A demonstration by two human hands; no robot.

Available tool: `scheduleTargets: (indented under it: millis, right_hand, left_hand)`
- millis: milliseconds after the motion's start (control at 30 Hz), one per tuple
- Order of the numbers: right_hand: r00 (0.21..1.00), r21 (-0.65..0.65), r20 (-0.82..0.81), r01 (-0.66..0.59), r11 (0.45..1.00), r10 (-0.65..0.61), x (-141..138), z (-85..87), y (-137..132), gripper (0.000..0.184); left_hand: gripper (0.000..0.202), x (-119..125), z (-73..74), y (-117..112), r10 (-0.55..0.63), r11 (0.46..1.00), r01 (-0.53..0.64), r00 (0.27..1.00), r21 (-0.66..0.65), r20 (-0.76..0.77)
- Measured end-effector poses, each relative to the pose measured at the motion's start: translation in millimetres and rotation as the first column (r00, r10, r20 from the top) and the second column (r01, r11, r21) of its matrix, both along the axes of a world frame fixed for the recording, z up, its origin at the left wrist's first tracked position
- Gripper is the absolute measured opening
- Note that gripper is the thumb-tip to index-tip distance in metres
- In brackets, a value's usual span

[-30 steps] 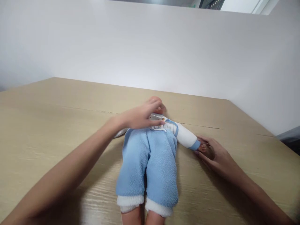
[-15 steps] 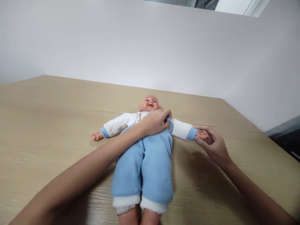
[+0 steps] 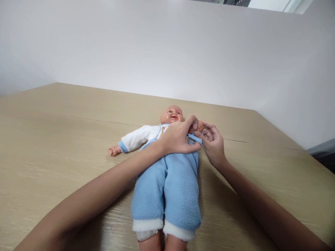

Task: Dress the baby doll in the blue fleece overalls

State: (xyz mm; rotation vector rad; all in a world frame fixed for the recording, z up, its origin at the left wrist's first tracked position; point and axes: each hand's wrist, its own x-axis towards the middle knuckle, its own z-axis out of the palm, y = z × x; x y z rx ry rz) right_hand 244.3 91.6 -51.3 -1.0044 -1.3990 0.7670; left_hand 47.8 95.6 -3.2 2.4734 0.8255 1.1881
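Note:
A baby doll (image 3: pixel 167 181) lies face up on the wooden table (image 3: pixel 52 139), head away from me, in light blue fleece overalls and a white top with blue cuffs. My left hand (image 3: pixel 179 137) rests on the doll's chest, fingers closed on the blue shoulder strap (image 3: pixel 195 138) of the overalls. My right hand (image 3: pixel 213 143) is beside the doll's shoulder, fingers curled around the doll's small hand, with that arm folded up toward the strap. The doll's other arm (image 3: pixel 131 141) stretches out to the left on the table.
A white wall (image 3: pixel 167 52) rises right behind the table's far edge. The table's right edge (image 3: pixel 282 132) runs diagonally, with a dark gap beyond it at far right.
My right hand has brought the doll's arm from stretched out on the right up to its shoulder. My left hand shifted slightly right and now pinches the strap.

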Motion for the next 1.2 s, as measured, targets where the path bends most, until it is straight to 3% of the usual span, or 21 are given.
scheduleTargets:
  millis: [133,267,500,667,800,900,1067,1133,1200]
  right_hand:
    - [0.996,0.058,0.091,-0.023,0.998,0.018,-4.1,-9.2,-9.2,0.055]
    - [0.974,0.121,0.227,-0.044,0.992,0.016,-1.4,-5.5,-20.3,0.038]
    - [0.935,0.191,0.352,-0.111,0.975,0.038,0.1,-0.4,-33.7,0.025]
    - [0.921,0.222,0.388,-0.062,0.973,-0.029,-2.3,-2.8,-38.7,0.018]
    - [0.946,0.179,0.320,-0.012,0.984,-0.046,-4.7,-4.6,-38.1,0.023]
    - [0.983,0.049,0.185,0.006,0.999,-0.015,-7.5,-6.6,-34.7,0.025]
    - [0.993,-0.128,-0.111,-0.044,0.991,0.030,-12.9,-6.6,-28.4,0.023]
    - [0.990,-0.146,-0.136,-0.047,0.988,0.027,-14.1,-5.0,-27.8,0.023]
    - [0.992,-0.157,-0.125,-0.032,0.987,0.012,-14.7,-3.3,-28.8,0.023]
  left_hand:
    - [0.039,-0.1,0.7,-1.6,0.074,0.996,-0.075,0.997,0.039,0.016]
    - [0.036,-0.2,2.4,-1.8,0.107,0.994,-0.108,0.994,0.025,0.005]
    - [0.023,0.9,5.8,1.4,0.151,0.969,-0.138,0.987,-0.206,0.047]
    - [0.023,0.7,5.6,9.5,0.166,0.929,-0.127,0.983,-0.347,0.085]
    - [0.025,-0.5,6.8,15.0,0.129,0.911,-0.110,0.991,-0.397,0.020]
    - [0.029,-2.4,9.9,20.4,0.076,0.888,-0.066,0.997,-0.456,0.003]
    - [0.043,-8.8,13.6,30.5,-0.127,0.770,0.146,0.989,-0.621,0.075]
    - [0.054,-11.3,13.4,31.6,-0.159,0.733,0.176,0.984,-0.657,0.085]
    - [0.058,-13.0,13.1,30.7,-0.152,0.733,0.161,0.986,-0.661,0.071]
